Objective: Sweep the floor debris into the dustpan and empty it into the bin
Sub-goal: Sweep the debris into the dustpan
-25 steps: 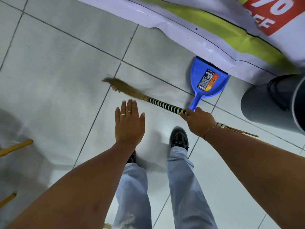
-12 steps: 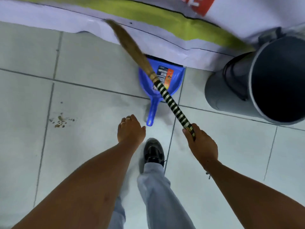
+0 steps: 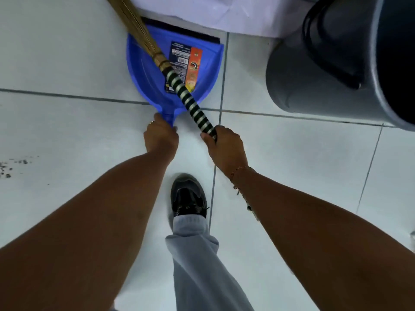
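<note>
- Pale floor tiles (image 3: 67,52) with dark grout lines fill the view beneath me, and a white sheet (image 3: 224,12) lies along the top edge.
- My left hand (image 3: 160,138) is closed around the short handle of the blue dustpan (image 3: 143,70), which lies flat on the tiles with its black lip touching the sheet.
- A printed label (image 3: 186,57) sits inside the pan.
- My right hand (image 3: 224,147) is clamped on the black-and-white striped handle of the broom (image 3: 179,86).
- That broom slants up and left across the pan, its straw bristles (image 3: 132,23) running out past the top edge.
- Just right of the pan stands the grey bin (image 3: 314,81), its dark opening towards me.
- Floor debris (image 3: 11,167), small dark specks, lies well to the left, apart from the pan.
- My black shoe (image 3: 187,196) and light trouser leg (image 3: 202,265) are between my forearms.
</note>
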